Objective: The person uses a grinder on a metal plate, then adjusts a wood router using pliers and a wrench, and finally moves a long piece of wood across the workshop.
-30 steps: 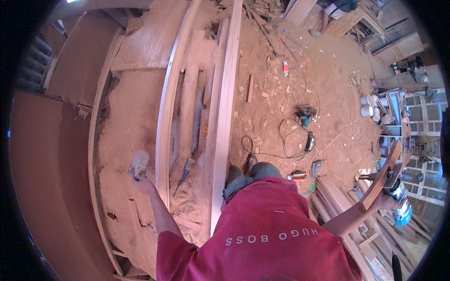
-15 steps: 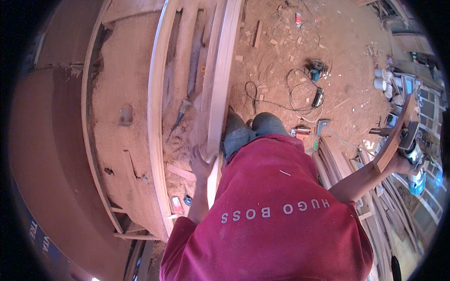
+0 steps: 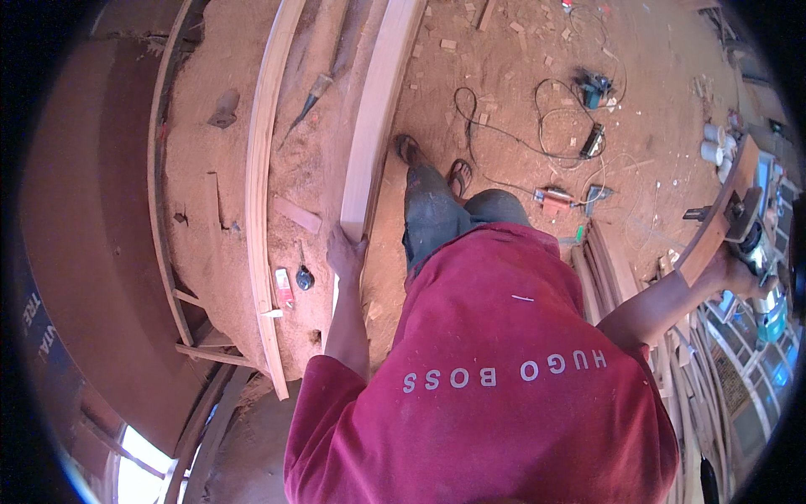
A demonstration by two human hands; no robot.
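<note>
Beam (image 3: 374, 126): one long squared timber left of the legs, near end at the left hand (image 3: 344, 254), far end out of frame at top. Left hand is on that end, thumb toward its right side; fingers partly hidden, can't tell if they're closed round it or just resting. Right hand (image 3: 739, 275), well apart at far right, is wrapped round one power tool (image 3: 760, 252), silver and teal. One curved board (image 3: 715, 235) sits right in front of the tool; contact unclear.

Edges: beam's right side runs just beside the left leg. On its left, a sawdust-covered strip, then one long rail (image 3: 267, 160) roughly parallel, its near end reaching lower than the beam's. Room on that strip is broken up by one pointed tool (image 3: 312, 97), one wood offcut (image 3: 298, 214), one dark round item (image 3: 305, 277) and one red-and-white packet (image 3: 284, 288). Widest open room: sawdust floor (image 3: 495, 71) right of the beam, with wood chips (too many to count) and a looped black cable (image 3: 546, 155).

Also on the floor: one teal machine (image 3: 593, 89), one black box (image 3: 593, 141), one orange-red tool (image 3: 554, 200), one grey-blue tool (image 3: 596, 198). Two sandalled feet, the nearer to the beam at (image 3: 407, 151). Two white buckets (image 3: 712, 152) right. Stacked boards (image 3: 606, 260) below the right forearm; count unclear.
</note>
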